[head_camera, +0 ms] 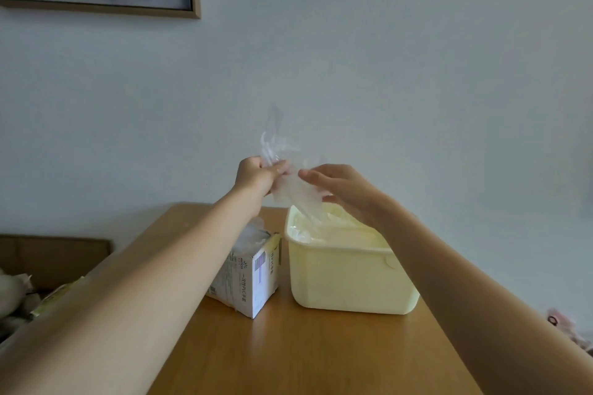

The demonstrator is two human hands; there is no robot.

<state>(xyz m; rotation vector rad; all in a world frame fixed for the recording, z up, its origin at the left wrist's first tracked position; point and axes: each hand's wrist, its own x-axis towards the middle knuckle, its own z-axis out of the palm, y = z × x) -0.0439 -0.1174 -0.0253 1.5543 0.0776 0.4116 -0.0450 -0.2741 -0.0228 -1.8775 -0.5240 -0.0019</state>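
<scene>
Fingers of the left hand (256, 175) curled round a thin clear plastic glove (295, 192), held in the air just above the pale yellow plastic tub (346, 279). The right hand (343, 186) pinched the glove's other side. A white cardboard glove box (250, 279) stood just beside the tub on the brown wooden worktop (305, 353).

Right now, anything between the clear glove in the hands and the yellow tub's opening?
Nothing visible. The clear glove, held by the left hand and right hand, hangs over the open yellow tub, its lower end at the rim. The glove box stands to the left, off the path.
</scene>
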